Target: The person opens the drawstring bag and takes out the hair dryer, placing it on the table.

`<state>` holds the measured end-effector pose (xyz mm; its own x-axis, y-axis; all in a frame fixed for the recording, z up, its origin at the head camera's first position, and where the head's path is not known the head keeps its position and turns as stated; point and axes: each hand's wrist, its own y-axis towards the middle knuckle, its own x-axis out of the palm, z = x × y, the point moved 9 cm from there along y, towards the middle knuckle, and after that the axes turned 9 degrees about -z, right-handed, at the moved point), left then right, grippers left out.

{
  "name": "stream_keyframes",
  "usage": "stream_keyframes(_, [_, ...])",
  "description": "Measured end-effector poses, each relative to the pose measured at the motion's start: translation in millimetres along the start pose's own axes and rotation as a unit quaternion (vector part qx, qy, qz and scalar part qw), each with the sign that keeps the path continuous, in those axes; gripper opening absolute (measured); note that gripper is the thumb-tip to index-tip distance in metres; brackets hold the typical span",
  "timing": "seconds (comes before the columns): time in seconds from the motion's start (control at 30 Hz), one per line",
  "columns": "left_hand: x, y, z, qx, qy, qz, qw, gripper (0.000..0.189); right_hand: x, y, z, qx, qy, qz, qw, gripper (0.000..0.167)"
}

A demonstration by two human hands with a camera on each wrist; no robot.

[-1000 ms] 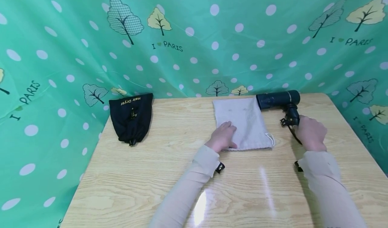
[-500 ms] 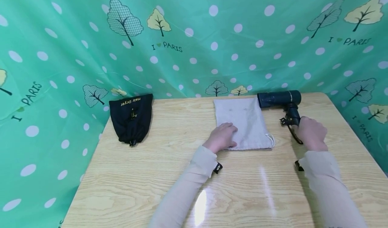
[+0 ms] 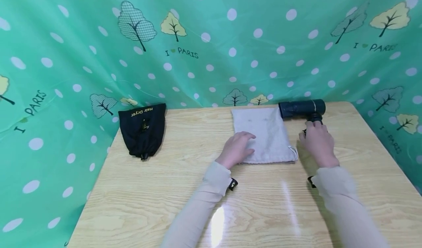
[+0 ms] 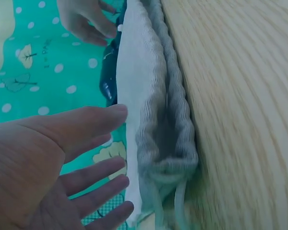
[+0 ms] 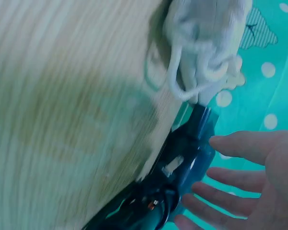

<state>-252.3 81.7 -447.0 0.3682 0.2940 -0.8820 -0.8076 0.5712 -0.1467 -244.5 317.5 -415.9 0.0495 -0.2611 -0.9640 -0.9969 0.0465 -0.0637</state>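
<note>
A pale grey drawstring bag lies flat on the table, its gathered mouth toward the person and a white cord loop at its right corner. My left hand is spread beside the bag's left edge, with fingertips over the cloth in the head view. In the left wrist view the bag's mouth gapes slightly. Against the bag's far right corner lies a dark blue hair dryer, barrel sideways. My right hand hovers over its handle with extended, separated fingers, covering most of the handle and cord.
A black drawstring pouch printed "Hair Dryer" lies at the table's far left. Green patterned fabric hangs behind the wooden table and along its sides.
My right hand has let go of the hair dryer's handle and moved left and forward over it. My left hand has drawn slightly left, off the bag's surface. Bag and dryer stay put.
</note>
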Motion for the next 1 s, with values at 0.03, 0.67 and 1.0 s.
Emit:
stream_keyframes(0.03, [-1.2, -1.5, -1.5, -0.003, -0.001, 0.004, 1.0000, 0.046, 0.7, -0.3, -4.5, -0.006, 0.003, 0.004, 1.0000, 0.047])
stream_keyframes(0.67, [-26.2, -39.2, -51.7, -0.041, -0.043, 0.073, 0.9956, 0.047, 17.4, 5.3, -90.7, -0.094, 0.055, -0.004, 0.9941, 0.036])
stream_keyframes(1.0, [-36.1, -62.1, -82.6, -0.056, -0.037, 0.090, 0.9937, 0.045, 40.9, 10.2, -134.7, -0.141, 0.066, -0.037, 0.9872, 0.035])
